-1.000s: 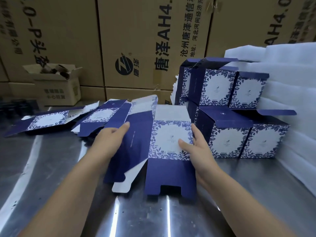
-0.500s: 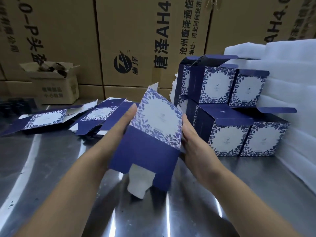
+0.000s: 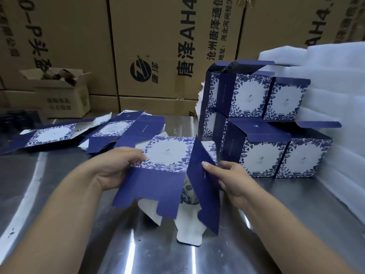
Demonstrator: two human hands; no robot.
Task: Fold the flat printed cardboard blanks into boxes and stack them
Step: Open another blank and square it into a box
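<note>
A blue-and-white floral cardboard blank (image 3: 167, 155) is held above the steel table (image 3: 296, 224), opened into a box shape with its bottom flaps hanging toward me. My left hand (image 3: 116, 167) grips its left edge, fingers on the printed face. My right hand (image 3: 229, 178) pinches the dark blue side panel, thumb on top. Several flat blanks (image 3: 110, 133) lie fanned out at the back left. Folded boxes (image 3: 262, 123) with open lids stand stacked two high at the right.
Large brown shipping cartons (image 3: 158, 46) form a wall behind the table. A small open carton (image 3: 61, 95) sits at the back left. White foam sheets (image 3: 335, 91) pile up along the right side, behind and beside the stack.
The blank went from lying flat on the table to being lifted and squared open. Both hands shifted along its sides, and the right side panel now stands folded out.
</note>
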